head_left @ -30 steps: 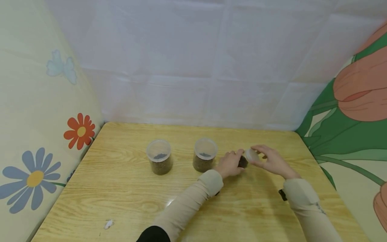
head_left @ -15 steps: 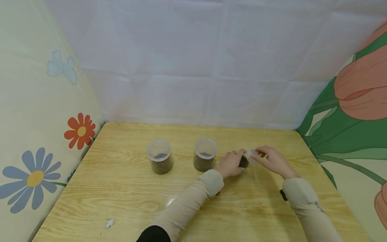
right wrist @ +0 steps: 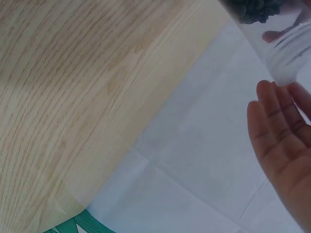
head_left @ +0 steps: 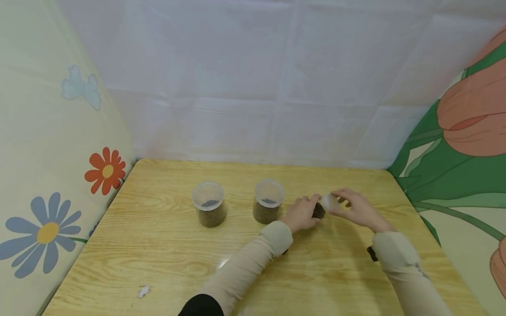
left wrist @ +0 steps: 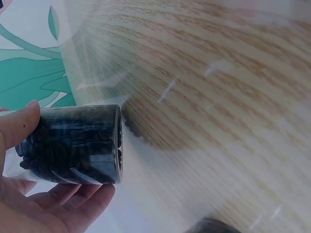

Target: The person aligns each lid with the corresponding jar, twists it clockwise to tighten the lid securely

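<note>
My left hand (head_left: pixel 300 213) grips a clear plastic jar (left wrist: pixel 73 145) partly filled with dark, bean-like pieces. The thumb lies on one side of the jar and the fingers on the other. In the head view the jar is tilted, its capped end towards the right, and the left hand hides much of it. My right hand (head_left: pixel 357 210) has its thumb and fingers around the whitish translucent lid (head_left: pixel 330 203) at that end. From the right wrist, the ridged rim of the lid (right wrist: pixel 291 53) shows with the fingertips right at its edge.
Two clear lidded jars, a left one (head_left: pixel 211 215) and a middle one (head_left: pixel 266 213), stand upright on the wooden table (head_left: pixel 158 245) with dark contents. The middle jar is close beside the left hand. A small white patch (head_left: pixel 143 291) marks the table's front left. A pale sheet (head_left: pixel 253 87) hangs behind.
The right hand's fingers first moved in over the lid, then shifted back outward, showing more of it again. The left hand and its jar stay nearly in place.
</note>
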`<action>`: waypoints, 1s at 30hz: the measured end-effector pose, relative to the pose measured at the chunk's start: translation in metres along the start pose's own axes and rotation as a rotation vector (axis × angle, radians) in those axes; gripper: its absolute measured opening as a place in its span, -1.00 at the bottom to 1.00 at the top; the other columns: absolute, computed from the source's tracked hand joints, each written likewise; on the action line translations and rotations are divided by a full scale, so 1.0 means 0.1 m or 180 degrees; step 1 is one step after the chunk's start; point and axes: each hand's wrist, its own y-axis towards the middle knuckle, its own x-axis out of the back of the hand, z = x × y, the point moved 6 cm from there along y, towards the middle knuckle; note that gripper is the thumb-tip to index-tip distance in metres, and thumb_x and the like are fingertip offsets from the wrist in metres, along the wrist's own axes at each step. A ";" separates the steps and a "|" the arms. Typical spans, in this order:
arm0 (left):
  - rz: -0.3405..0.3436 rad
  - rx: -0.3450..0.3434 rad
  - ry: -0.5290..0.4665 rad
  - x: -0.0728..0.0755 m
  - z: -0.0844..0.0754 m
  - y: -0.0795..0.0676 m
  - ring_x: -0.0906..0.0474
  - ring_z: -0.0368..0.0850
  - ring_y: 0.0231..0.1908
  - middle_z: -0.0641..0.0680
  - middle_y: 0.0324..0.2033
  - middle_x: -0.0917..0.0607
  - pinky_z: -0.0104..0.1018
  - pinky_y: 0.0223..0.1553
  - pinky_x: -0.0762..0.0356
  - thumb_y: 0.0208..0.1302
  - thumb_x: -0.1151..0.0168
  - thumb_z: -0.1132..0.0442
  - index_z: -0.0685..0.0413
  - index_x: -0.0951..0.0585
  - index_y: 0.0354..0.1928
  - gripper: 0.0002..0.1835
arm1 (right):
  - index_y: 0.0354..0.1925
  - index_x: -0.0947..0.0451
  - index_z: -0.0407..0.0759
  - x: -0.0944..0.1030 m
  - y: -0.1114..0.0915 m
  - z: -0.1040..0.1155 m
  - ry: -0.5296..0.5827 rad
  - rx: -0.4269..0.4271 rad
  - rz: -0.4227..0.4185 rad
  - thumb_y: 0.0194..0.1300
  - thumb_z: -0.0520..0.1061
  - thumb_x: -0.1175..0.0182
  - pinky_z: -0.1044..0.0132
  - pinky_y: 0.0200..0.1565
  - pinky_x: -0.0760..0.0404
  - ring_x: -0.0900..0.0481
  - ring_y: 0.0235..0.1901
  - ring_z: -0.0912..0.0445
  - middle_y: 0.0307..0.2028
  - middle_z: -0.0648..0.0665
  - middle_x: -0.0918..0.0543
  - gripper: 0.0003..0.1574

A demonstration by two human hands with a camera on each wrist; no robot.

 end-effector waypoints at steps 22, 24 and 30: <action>0.0002 -0.0012 -0.0037 0.02 0.00 -0.01 -0.41 -0.07 0.03 0.02 0.07 -0.45 -0.19 -0.20 -0.49 0.14 -0.22 -0.05 -0.23 -0.16 0.31 -0.29 | 0.14 -0.35 -0.38 -0.04 0.02 0.02 0.0008 -0.0001 0.0085 0.10 -0.09 -0.31 -0.09 -0.18 -0.47 -0.46 -0.13 -0.15 0.00 -0.34 -0.46 -0.30; -0.0012 -0.0021 -0.0035 0.02 0.00 -0.02 -0.41 -0.07 0.02 0.03 0.06 -0.45 -0.18 -0.21 -0.49 0.14 -0.22 -0.05 -0.23 -0.16 0.31 -0.29 | 0.11 -0.37 -0.40 -0.04 0.02 0.00 -0.0016 -0.0078 0.0054 0.12 -0.04 -0.29 -0.05 -0.22 -0.48 -0.47 -0.18 -0.12 -0.05 -0.33 -0.49 -0.32; -0.0020 -0.0040 -0.0055 0.01 0.00 -0.01 -0.41 -0.05 0.02 0.04 0.06 -0.45 -0.17 -0.21 -0.50 0.14 -0.22 -0.05 -0.23 -0.16 0.32 -0.28 | 0.01 -0.44 -0.43 -0.04 0.03 -0.04 -0.0145 -0.0295 -0.0012 0.18 0.12 -0.21 0.06 -0.29 -0.49 -0.50 -0.31 -0.05 -0.21 -0.27 -0.55 -0.32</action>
